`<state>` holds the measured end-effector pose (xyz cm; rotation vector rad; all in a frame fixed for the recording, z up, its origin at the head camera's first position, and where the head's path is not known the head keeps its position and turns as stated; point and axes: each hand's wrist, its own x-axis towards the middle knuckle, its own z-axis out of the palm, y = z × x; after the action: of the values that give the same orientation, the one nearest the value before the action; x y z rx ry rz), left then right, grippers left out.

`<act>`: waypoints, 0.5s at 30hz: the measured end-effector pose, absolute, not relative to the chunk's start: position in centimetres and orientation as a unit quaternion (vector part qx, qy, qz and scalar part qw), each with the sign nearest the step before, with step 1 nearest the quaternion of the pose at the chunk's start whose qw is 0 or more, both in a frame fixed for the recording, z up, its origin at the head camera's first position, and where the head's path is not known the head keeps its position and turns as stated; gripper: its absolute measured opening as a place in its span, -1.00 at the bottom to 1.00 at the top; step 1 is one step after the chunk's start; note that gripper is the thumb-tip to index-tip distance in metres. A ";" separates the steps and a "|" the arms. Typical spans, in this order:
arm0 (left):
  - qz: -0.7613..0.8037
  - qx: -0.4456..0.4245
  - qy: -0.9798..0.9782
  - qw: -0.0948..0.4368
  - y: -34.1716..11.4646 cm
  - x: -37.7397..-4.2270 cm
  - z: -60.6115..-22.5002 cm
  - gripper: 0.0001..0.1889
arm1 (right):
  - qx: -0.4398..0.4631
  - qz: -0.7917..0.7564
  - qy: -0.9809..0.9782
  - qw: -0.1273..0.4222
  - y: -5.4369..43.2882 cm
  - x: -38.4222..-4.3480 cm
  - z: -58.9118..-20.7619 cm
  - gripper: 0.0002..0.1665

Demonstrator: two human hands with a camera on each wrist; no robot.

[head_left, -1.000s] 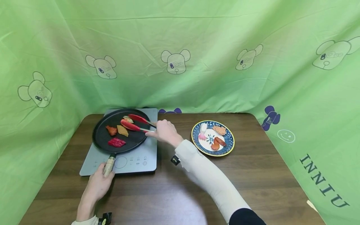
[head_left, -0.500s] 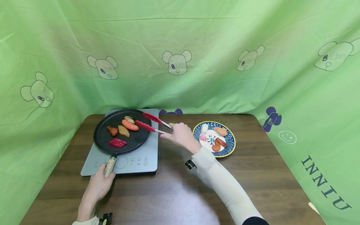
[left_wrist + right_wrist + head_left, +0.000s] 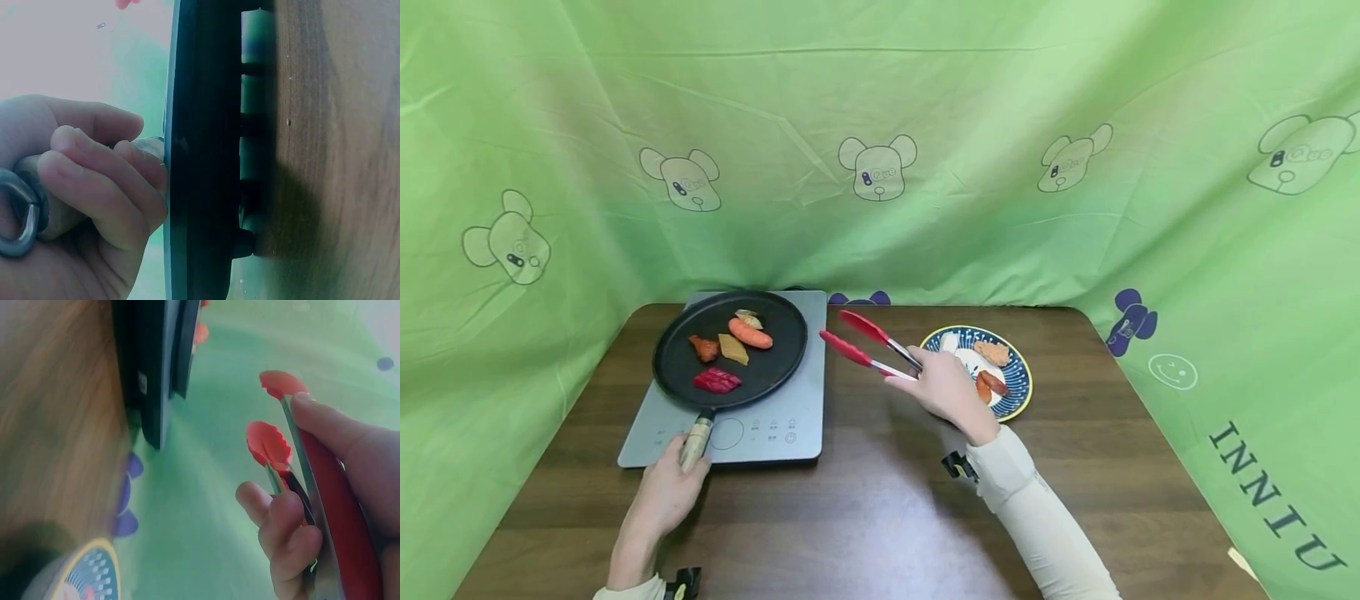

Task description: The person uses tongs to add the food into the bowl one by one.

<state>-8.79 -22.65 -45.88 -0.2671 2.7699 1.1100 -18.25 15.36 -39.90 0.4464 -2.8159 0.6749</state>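
My left hand (image 3: 670, 487) grips the wooden handle (image 3: 696, 444) of a round black frying pan (image 3: 767, 367); its fingers curl round that handle in the left wrist view. In the pan lie a sausage (image 3: 750, 333), a drumstick-shaped piece (image 3: 704, 347), a yellow-brown piece (image 3: 733, 349), a dark red meat slice (image 3: 717, 381) and a small pale piece (image 3: 748, 318). My right hand (image 3: 951, 385) holds red-tipped tongs (image 3: 868, 346), their arms spread with nothing between the tips. That hand overlaps the near left of a blue-patterned plate (image 3: 1026, 387) in the head view.
The pan sits on a grey induction cooker (image 3: 808, 425) at the table's left. On the plate are a pink-orange piece (image 3: 992, 352), reddish-brown pieces (image 3: 992, 383) and a partly hidden white piece (image 3: 950, 342). A green curtain (image 3: 880, 233) surrounds the wooden table (image 3: 850, 517).
The tongs released the sausage in the pan. My right hand then carried the open tongs rightward, away from the pan to the plate. My left hand stays on the handle.
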 end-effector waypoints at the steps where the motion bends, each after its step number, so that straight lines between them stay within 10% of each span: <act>1: 0.369 -0.089 0.922 0.072 -22.7 -8.8 -45.9 -0.38 | 0.151 0.231 -0.955 0.107 15.7 -18.1 -39.9 -0.53; 15: 0.374 -0.091 0.921 0.065 -22.6 -8.7 -45.9 -0.37 | 0.123 0.221 -0.958 0.133 20.4 -15.8 -40.5 -0.52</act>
<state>-8.70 -22.60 -45.88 -0.2749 2.7792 1.1274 -15.84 20.43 -40.45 0.3566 -2.7796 0.6417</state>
